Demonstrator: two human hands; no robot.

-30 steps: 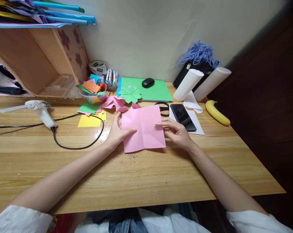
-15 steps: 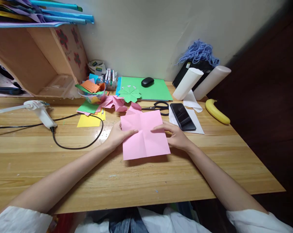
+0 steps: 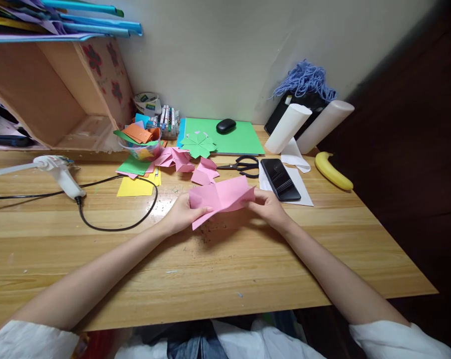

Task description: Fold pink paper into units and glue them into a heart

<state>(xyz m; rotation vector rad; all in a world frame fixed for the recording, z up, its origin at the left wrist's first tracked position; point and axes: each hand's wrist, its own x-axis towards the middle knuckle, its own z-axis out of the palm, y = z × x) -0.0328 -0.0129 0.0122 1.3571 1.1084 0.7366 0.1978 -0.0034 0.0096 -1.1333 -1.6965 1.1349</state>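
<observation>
Pink paper point(image 3: 229, 197) is bending along its creases just above the worktop point(image 3: 210, 279), the left hand point(image 3: 184, 213) and right hand point(image 3: 269, 207) pinching its opposite sides. Both seem to be shaping the folds; the next move is probably calling for a steady pinch and aligned edges.

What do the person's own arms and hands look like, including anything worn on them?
The left hand and the right hand are bare, with no gloves, and no ring, watch or bracelet shows. Loose, creased white sleeves, left and right, leave both forearms uncovered. No cable or marking can be made out on either arm.
</observation>
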